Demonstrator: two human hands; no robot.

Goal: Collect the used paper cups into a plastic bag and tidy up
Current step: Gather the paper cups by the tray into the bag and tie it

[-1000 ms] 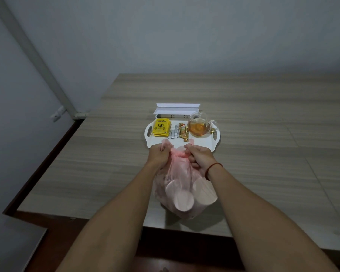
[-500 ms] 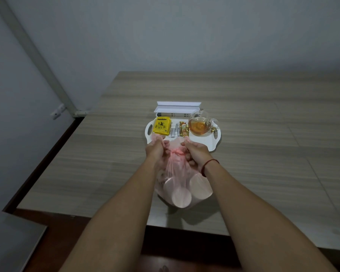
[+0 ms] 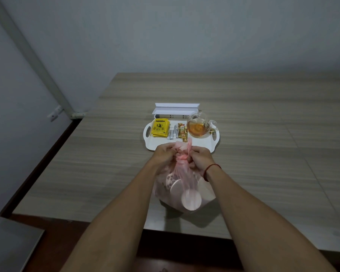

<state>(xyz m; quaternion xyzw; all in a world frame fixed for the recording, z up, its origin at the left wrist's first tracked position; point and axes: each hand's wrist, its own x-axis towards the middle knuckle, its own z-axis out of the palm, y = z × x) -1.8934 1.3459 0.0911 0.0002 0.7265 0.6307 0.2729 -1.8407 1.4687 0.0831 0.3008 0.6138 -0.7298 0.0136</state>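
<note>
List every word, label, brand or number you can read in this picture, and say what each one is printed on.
"Sunshine": top of the yellow tea packet on the white tray.
Smaller print under the teapot drawing on that packet: too blurred to read.
Orange sachets beside it: a label shows, but too small to read.
Dark marks on the white box behind the tray: not legible.
Pink plastic bag, paper cups: no text visible.

Both forearms are stretched forward and drawn together. The left hand [image 3: 164, 156] and right hand [image 3: 200, 159] are closed in fists on gathered plastic between them.
</note>
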